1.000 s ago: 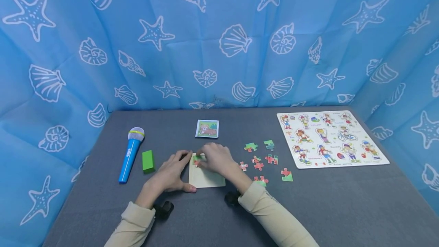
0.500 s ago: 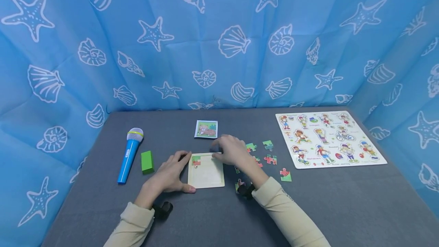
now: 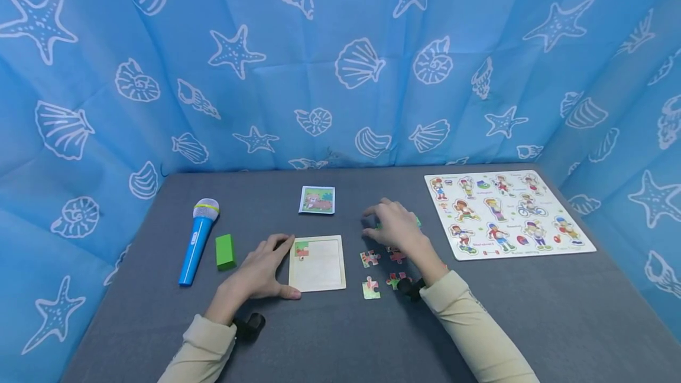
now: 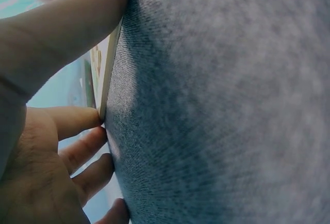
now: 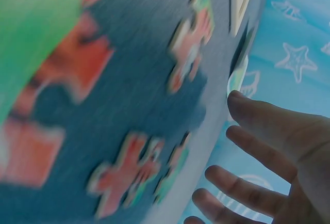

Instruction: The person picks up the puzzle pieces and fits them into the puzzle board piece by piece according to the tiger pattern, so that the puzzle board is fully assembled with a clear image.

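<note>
head view: grey bench (image 3: 319, 336), blue shell-print curtain (image 3: 330, 75) behind. left hand (image 3: 259, 270) — thumb and fingers spread — touches the left edge of one wooden tray (image 3: 319, 268), mid-bench, holding one corner piece (image 3: 301, 249). right hand (image 3: 396, 226): above loose pieces (image 3: 370, 289), at least four visible, others partly hidden. also: one card (image 3: 317, 200), one microphone (image 3: 198, 241), one green block (image 3: 225, 252), one figure board (image 3: 513, 208).

left wrist view: fingertips at tray edge.

right wrist view: fingers parted, relaxed.

I'm watching someone wearing a cream left sleeve (image 3: 198, 354) and matching right sleeve (image 3: 479, 331), their wide cuffs (image 3: 213, 334) ending well behind the fingers (image 5: 246, 188); black wrist cameras (image 3: 252, 326) are sitting in between.
</note>
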`<act>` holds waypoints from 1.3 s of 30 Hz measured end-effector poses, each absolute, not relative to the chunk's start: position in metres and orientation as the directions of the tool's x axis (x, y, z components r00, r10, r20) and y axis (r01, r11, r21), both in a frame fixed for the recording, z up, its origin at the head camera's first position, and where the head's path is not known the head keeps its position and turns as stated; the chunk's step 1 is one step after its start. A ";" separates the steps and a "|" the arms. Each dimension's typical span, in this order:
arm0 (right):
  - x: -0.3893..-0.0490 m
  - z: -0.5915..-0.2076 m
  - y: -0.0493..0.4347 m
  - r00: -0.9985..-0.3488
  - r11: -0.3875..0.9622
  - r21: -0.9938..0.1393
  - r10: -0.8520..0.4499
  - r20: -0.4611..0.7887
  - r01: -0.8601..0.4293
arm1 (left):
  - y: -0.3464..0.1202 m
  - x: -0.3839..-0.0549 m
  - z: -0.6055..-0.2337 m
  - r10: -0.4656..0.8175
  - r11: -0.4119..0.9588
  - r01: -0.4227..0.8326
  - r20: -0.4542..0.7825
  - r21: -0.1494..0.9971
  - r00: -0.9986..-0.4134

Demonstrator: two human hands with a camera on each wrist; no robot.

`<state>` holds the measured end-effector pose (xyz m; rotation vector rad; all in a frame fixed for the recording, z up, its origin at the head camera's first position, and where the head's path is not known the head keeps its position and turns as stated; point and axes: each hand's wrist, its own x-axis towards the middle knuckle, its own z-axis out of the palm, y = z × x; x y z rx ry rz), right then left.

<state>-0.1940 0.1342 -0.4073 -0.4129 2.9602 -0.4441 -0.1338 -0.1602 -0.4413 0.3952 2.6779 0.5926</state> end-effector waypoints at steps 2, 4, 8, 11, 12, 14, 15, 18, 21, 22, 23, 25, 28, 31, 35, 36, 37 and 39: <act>-0.194 -0.408 0.140 -0.959 0.925 -0.302 -0.268 -0.092 -0.229 | -0.160 -0.134 -0.441 0.343 0.872 0.186 -0.295 0.452 -0.892; -0.194 -0.409 0.145 -0.960 0.928 -0.300 -0.261 -0.107 -0.219 | -0.160 -0.134 -0.441 0.342 0.873 0.185 -0.297 0.451 -0.891; -0.193 -0.410 0.152 -0.955 0.930 -0.300 -0.261 -0.138 -0.211 | -0.160 -0.134 -0.442 0.345 0.876 0.196 -0.288 0.441 -0.893; -0.193 -0.412 0.155 -0.953 0.930 -0.300 -0.266 -0.148 -0.213 | -0.160 -0.135 -0.443 0.345 0.881 0.206 -0.280 0.427 -0.896; -0.193 -0.413 0.156 -0.952 0.929 -0.300 -0.268 -0.148 -0.215 | -0.160 -0.135 -0.443 0.345 0.882 0.207 -0.279 0.423 -0.896; -0.192 -0.415 0.157 -0.952 0.928 -0.304 -0.270 -0.144 -0.217 | -0.160 -0.135 -0.443 0.345 0.881 0.207 -0.278 0.425 -0.897; -0.192 -0.415 0.157 -0.952 0.927 -0.305 -0.271 -0.141 -0.219 | -0.160 -0.135 -0.443 0.346 0.880 0.207 -0.278 0.429 -0.896; -0.192 -0.417 0.157 -0.954 0.926 -0.305 -0.270 -0.130 -0.221 | -0.161 -0.135 -0.444 0.351 0.874 0.206 -0.278 0.439 -0.894; -0.192 -0.417 0.157 -0.957 0.928 -0.304 -0.263 -0.123 -0.216 | -0.161 -0.134 -0.444 0.353 0.873 0.208 -0.277 0.442 -0.893; -0.192 -0.418 0.157 -0.959 0.929 -0.302 -0.259 -0.120 -0.213 | -0.161 -0.135 -0.444 0.353 0.873 0.207 -0.278 0.442 -0.893; -0.192 -0.418 0.156 -0.960 0.930 -0.301 -0.253 -0.117 -0.208 | -0.161 -0.134 -0.444 0.352 0.873 0.206 -0.279 0.443 -0.893; -0.193 -0.419 0.157 -0.965 0.935 -0.299 -0.235 -0.114 -0.192 | -0.161 -0.134 -0.444 0.351 0.873 0.203 -0.282 0.444 -0.893; -0.193 -0.419 0.157 -0.972 0.941 -0.297 -0.205 -0.116 -0.163 | -0.161 -0.135 -0.445 0.349 0.873 0.199 -0.286 0.445 -0.892; -0.193 -0.418 0.157 -0.976 0.941 -0.310 -0.178 -0.124 -0.133 | -0.161 -0.135 -0.445 0.349 0.874 0.197 -0.289 0.445 -0.891; -0.194 -0.418 0.157 -0.979 0.935 -0.342 -0.151 -0.136 -0.096 | -0.161 -0.134 -0.444 0.349 0.873 0.197 -0.289 0.447 -0.891; -0.194 -0.418 0.157 -0.980 0.933 -0.349 -0.143 -0.138 -0.087 | -0.161 -0.134 -0.444 0.350 0.872 0.198 -0.287 0.448 -0.892; -0.194 -0.418 0.156 -0.981 0.932 -0.355 -0.136 -0.141 -0.078 | -0.161 -0.134 -0.444 0.349 0.871 0.196 -0.287 0.450 -0.892; -0.194 -0.417 0.156 -0.982 0.930 -0.363 -0.122 -0.145 -0.062 | -0.161 -0.134 -0.443 0.347 0.871 0.194 -0.286 0.452 -0.893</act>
